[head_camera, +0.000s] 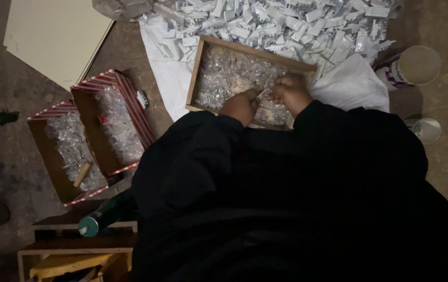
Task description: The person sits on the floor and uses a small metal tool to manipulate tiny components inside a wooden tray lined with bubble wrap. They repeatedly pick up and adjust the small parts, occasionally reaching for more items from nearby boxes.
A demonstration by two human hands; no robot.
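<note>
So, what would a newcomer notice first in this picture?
Probably the big heap of small white plastic parts at the top, on a white cloth. Just below it, the left hand and right hand meet over a wooden tray of shiny clear pieces. At left sits a red-striped cardboard box holding similar pieces.

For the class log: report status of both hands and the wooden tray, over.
Left hand and right hand closed together on a small metal piece. Both over wooden tray of clear parts. Nothing blocking.
</note>
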